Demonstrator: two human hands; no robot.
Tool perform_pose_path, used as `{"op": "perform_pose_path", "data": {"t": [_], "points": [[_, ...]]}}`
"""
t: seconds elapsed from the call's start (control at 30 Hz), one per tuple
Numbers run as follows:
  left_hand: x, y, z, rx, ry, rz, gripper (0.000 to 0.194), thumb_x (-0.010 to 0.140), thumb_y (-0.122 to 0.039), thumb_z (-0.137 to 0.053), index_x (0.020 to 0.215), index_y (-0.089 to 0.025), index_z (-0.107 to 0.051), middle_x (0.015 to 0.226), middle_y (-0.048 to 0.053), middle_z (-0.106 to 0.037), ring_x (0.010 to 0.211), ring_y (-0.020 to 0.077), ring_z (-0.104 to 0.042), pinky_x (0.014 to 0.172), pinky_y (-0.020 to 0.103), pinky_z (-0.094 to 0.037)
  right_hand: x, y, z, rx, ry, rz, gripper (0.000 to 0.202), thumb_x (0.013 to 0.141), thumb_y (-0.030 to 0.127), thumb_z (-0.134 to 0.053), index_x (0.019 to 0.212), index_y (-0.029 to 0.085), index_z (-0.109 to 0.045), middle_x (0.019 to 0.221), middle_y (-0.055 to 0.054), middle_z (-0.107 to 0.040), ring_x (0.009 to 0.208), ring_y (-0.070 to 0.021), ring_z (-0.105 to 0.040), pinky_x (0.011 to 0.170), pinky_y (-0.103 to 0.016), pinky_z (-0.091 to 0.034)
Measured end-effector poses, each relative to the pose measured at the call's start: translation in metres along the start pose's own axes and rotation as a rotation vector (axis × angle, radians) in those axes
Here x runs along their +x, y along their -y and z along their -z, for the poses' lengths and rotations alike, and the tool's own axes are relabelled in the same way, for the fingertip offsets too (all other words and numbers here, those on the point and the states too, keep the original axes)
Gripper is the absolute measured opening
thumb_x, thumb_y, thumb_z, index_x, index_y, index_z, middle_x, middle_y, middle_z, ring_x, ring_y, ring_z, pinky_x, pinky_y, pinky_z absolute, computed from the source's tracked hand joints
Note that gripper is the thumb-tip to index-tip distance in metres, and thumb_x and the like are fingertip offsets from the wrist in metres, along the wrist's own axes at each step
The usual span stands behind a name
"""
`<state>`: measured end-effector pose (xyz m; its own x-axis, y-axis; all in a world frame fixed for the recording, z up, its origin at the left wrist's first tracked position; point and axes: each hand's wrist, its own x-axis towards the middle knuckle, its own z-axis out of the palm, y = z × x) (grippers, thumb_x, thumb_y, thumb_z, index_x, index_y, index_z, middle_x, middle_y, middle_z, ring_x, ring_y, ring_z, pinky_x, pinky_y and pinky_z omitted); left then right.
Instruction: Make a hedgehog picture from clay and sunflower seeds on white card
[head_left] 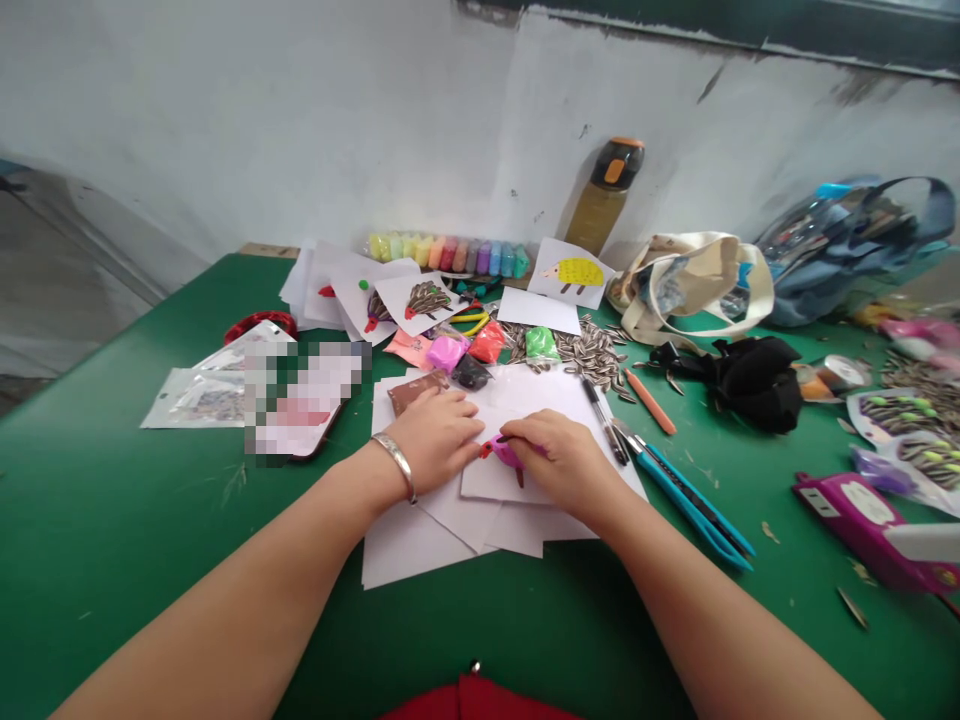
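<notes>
My left hand, a silver bangle on its wrist, lies open on white paper, its fingers stretched toward a clay figure. That figure is a flat purple clay shape with a red head and a brown leg, on a white card. Over its right part, my right hand pinches a small dark sliver that looks like a sunflower seed, touching the clay. The right fingers hide much of the figure. Just beyond the hands are a brown clay packet and a green clay packet.
Sunflower seeds lie in a heap at the back. To the right are black pens, an orange stick, blue tweezers and a purple glue-gun-like tool. A phone lies left. A bottle stands by the wall.
</notes>
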<state>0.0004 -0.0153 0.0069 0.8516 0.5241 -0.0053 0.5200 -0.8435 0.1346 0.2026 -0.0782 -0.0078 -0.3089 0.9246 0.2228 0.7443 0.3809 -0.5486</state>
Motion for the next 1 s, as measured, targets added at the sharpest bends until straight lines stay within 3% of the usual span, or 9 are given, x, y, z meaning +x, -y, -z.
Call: {"op": "perform_pose_path", "data": {"t": [0.33, 0.53, 1.0], "points": [[-0.0021, -0.003, 0.0042, -0.036, 0.056, 0.041, 0.031, 0.085, -0.048, -0.062, 0.089, -0.018, -0.067, 0.097, 0.006, -0.062, 0.097, 0.024, -0.051, 0.087, 0.04, -0.035, -0.0005, 0.0004, 0.0034, -0.053, -0.018, 0.009, 0.019, 0.093, 0.021, -0.051, 0.092, 0.023, -0.071, 0.085, -0.004, -0.07, 0.081, -0.0186, -0.061, 0.076, -0.03, -0.042], [-0.0019, -0.0051, 0.005, -0.035, 0.099, 0.079, 0.03, 0.083, -0.045, -0.065, 0.096, -0.018, -0.067, 0.109, 0.007, -0.061, 0.106, 0.0263, -0.051, 0.093, 0.042, -0.034, 0.0012, 0.0009, 0.0024, -0.017, 0.018, 0.018, 0.018, 0.092, 0.017, -0.053, 0.092, 0.021, -0.07, 0.087, -0.003, -0.071, 0.085, -0.019, -0.06, 0.077, -0.031, -0.041], [-0.0014, -0.0079, 0.004, -0.04, 0.089, 0.101, 0.026, 0.083, -0.044, -0.063, 0.092, -0.019, -0.066, 0.105, 0.006, -0.06, 0.104, 0.0257, -0.051, 0.089, 0.041, -0.033, 0.0033, -0.0041, -0.0059, -0.055, -0.001, 0.061, 0.019, 0.093, 0.015, -0.053, 0.094, 0.02, -0.071, 0.086, -0.004, -0.07, 0.087, -0.0198, -0.057, 0.082, -0.032, -0.041]]}}
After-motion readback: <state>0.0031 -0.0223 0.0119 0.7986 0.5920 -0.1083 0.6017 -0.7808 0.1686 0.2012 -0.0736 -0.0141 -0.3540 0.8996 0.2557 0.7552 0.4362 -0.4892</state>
